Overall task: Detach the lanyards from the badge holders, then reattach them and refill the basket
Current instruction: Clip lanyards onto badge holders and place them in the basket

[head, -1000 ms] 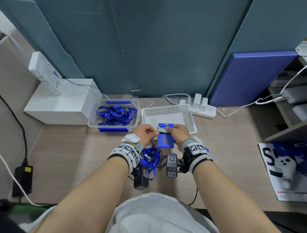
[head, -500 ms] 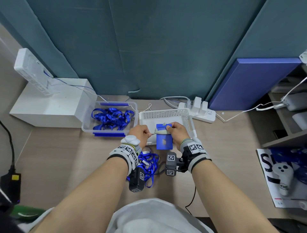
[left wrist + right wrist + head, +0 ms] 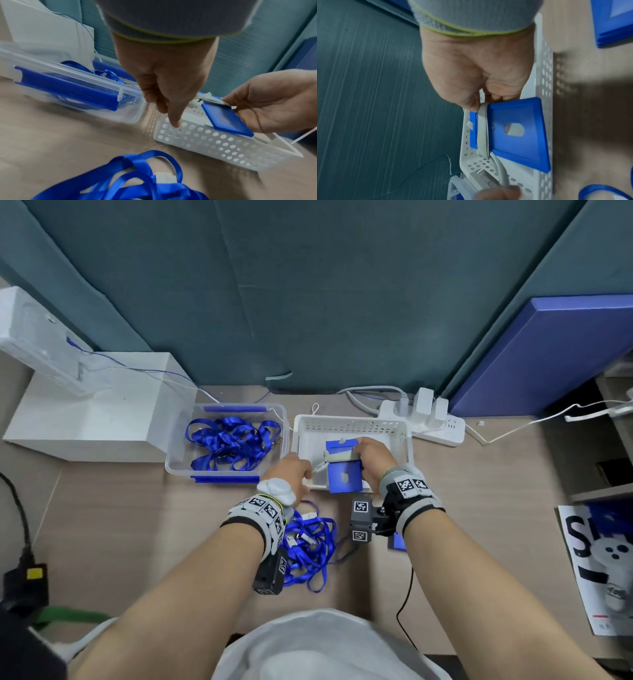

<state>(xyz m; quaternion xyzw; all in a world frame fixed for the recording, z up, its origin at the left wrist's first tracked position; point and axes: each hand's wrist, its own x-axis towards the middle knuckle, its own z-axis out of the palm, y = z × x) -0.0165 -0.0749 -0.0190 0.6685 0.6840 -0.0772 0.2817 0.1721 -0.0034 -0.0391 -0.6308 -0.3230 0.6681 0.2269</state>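
My right hand grips a blue badge holder by its top edge, over the front of the white perforated basket. A grey-white lanyard strap lies across the holder near its top, under my thumb, and its white clip hangs off to the left. My left hand hovers at the basket's near left corner. Its index finger points down at the basket wall, and I see nothing between its fingers. A pile of blue lanyards lies on the table below my left wrist.
A clear box left of the basket holds several blue lanyards. Another blue badge holder lies on the table under my right wrist. Behind the basket are a power strip and cables; a white box stands at the left.
My left hand has come off the strap end and drawn a little to the left. My right hand has carried the badge holder slightly forward over the basket.
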